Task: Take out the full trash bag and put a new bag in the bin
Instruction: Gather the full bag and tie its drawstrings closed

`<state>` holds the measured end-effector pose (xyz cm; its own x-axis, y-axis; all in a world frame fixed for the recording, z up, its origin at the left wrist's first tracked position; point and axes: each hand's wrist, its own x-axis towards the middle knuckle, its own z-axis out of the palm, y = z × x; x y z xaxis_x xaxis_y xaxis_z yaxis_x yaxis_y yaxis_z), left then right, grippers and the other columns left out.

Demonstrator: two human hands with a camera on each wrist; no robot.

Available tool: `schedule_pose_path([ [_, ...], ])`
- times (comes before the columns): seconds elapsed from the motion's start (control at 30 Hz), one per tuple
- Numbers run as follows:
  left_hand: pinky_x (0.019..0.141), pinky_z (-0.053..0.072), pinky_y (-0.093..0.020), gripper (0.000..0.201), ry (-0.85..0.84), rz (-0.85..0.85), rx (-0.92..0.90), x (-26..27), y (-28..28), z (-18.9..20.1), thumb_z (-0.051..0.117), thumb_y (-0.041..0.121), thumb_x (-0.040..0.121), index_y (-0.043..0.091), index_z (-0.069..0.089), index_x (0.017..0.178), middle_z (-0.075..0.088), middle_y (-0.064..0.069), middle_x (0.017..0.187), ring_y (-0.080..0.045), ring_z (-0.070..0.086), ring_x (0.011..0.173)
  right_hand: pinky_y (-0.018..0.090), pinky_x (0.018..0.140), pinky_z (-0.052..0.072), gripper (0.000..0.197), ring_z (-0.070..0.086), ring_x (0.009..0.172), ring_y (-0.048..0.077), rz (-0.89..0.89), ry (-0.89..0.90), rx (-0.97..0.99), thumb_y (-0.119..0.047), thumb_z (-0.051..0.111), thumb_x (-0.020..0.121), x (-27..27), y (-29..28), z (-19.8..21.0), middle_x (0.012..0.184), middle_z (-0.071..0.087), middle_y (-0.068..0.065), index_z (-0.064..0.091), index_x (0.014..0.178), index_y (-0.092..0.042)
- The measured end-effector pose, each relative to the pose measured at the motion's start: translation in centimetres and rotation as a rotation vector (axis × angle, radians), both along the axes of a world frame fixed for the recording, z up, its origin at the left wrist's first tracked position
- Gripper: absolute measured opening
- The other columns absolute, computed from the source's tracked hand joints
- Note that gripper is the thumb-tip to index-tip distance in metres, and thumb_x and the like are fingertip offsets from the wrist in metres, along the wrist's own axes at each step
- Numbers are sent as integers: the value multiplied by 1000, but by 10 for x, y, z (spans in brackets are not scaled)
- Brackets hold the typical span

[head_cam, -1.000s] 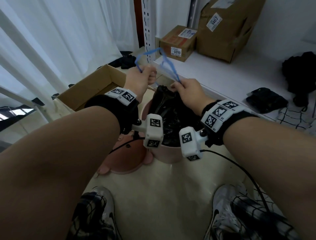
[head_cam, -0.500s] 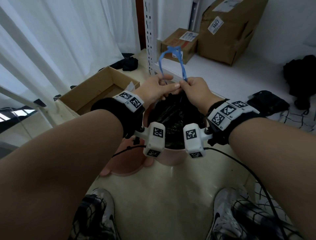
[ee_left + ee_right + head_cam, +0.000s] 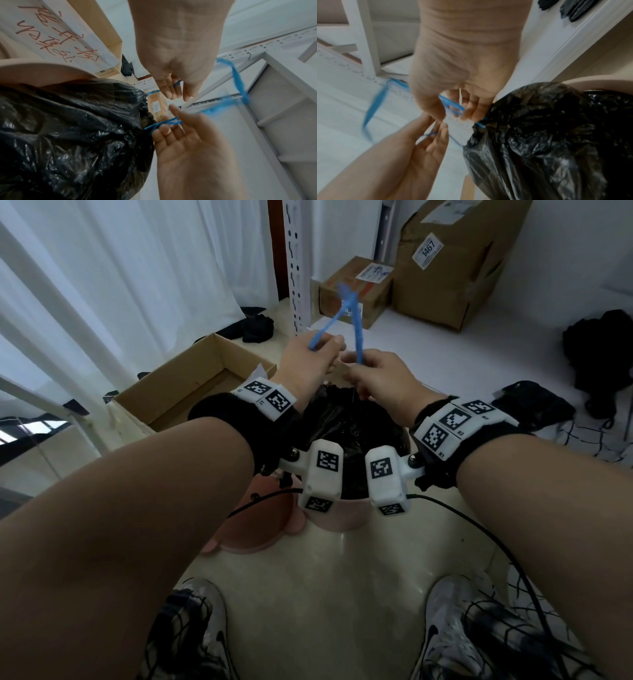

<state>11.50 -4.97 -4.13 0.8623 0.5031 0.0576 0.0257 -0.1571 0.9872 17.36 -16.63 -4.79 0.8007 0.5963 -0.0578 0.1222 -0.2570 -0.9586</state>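
A full black plastic trash bag (image 3: pixel 346 422) sits gathered in a pink round bin (image 3: pixel 337 517); left hand (image 3: pixel 308 364) and right hand (image 3: pixel 380 381) each pinch its blue drawstring (image 3: pixel 356 330), apparently to tie it closed.

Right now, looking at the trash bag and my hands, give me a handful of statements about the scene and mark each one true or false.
1. The black trash bag sits in the pink bin. True.
2. Both the left hand and the right hand hold the blue drawstring. True.
3. The bag's mouth is spread wide open. False: it is gathered shut at the top.
4. The open cardboard box stands to the right of the bin. False: it stands to the left.
5. The bag lies on the floor beside the bin. False: it is inside the bin.
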Motion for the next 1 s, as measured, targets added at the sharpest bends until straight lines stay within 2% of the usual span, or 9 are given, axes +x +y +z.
schedule_pose_path([
  [0.07,69,42,-30,14,8,12,3,-2,7,-2,57,17,89,6,55,81,49,-4,67,-15,46,64,23,57,47,20,49,55,15,-42,202,119,5,47,84,4,-3,1,71,52,9,59,97,-6],
  [0.13,78,46,-29,14,63,46,46,-4,13,-4,64,16,86,10,55,95,54,-2,79,-15,52,76,21,59,53,24,54,59,16,-66,214,143,13,45,85,10,-8,0,74,52,9,57,99,-2],
  [0.27,92,45,-29,59,227,59,254,-6,14,-6,70,23,83,7,40,132,52,-7,115,-18,52,107,16,63,55,24,58,66,18,-97,162,152,19,52,82,21,-21,-9,72,55,10,61,80,-3],
  [0.33,100,44,-35,71,322,21,306,-6,11,-9,70,30,82,3,35,138,50,-11,125,-23,51,116,17,62,54,20,59,64,17,-101,133,145,12,57,84,25,-25,-12,69,57,11,62,74,-5],
  [0.47,88,48,-33,50,371,-168,187,-5,0,-17,70,29,83,4,53,123,63,-8,105,-20,58,98,16,58,48,16,55,58,10,-107,96,169,-2,58,89,30,-27,-15,69,60,7,64,76,-9],
  [0.57,91,44,-23,49,349,-177,280,-2,-10,-21,70,24,83,5,53,125,57,-2,106,-13,53,101,16,59,49,16,57,58,9,-65,136,257,-6,54,93,30,-27,-14,75,61,8,63,81,-9],
  [0.7,61,39,1,32,279,-186,331,5,-16,-27,62,11,88,0,59,119,57,-3,96,-12,53,90,16,66,49,24,55,64,6,-70,134,252,-7,43,98,30,-28,-10,78,61,3,60,82,-13],
  [0.87,56,36,2,31,268,-282,366,6,-20,-29,61,6,88,2,61,119,59,-8,90,-14,57,81,26,75,50,28,60,75,12,-23,180,236,-6,36,100,29,-31,-9,77,60,2,56,83,-14],
  [1.0,64,41,-4,22,278,-398,217,5,-23,-28,63,6,87,1,65,108,59,5,72,8,56,61,30,77,55,23,63,72,15,-20,243,284,-3,36,100,26,-32,-8,80,60,7,55,89,-11],
])
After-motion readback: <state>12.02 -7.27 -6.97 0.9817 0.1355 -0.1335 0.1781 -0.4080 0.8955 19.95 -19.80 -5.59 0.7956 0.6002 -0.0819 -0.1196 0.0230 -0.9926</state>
